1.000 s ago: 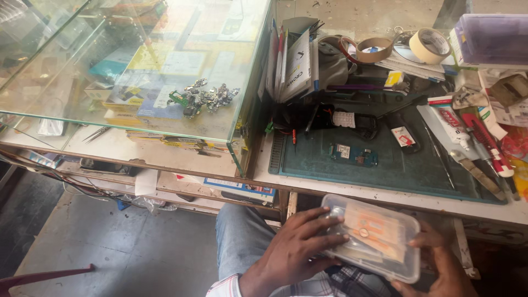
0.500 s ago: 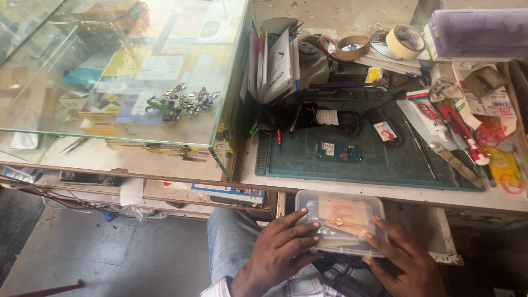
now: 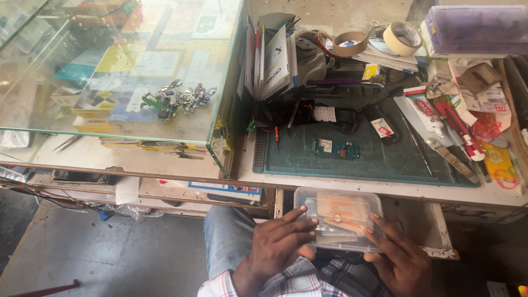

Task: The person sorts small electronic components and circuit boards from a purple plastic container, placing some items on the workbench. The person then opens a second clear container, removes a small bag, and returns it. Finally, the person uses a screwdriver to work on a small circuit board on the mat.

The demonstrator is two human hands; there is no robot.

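Note:
A clear plastic box (image 3: 338, 217) with a lid and orange-and-white contents rests on my lap, just below the bench edge. My left hand (image 3: 280, 245) lies across its left side, fingers spread over the lid. Along the box's right edge, my right hand (image 3: 399, 258) holds it with fingertips on the lid. On the bench above lies a green work mat (image 3: 357, 165) with a small blue circuit board (image 3: 335, 148) near its middle.
A glass display case (image 3: 121, 71) stands at the left with a pile of small metal parts (image 3: 176, 99) inside. Tape rolls (image 3: 404, 37), a purple-lidded box (image 3: 476, 27), a glue tube (image 3: 426, 113), a red cutter (image 3: 459, 129), tweezers and booklets crowd the bench. Grey floor lies lower left.
The box has levelled out from a tilt and sits squarer on my lap. My right hand has come up from under its right end onto the lid. The view shifted slightly right.

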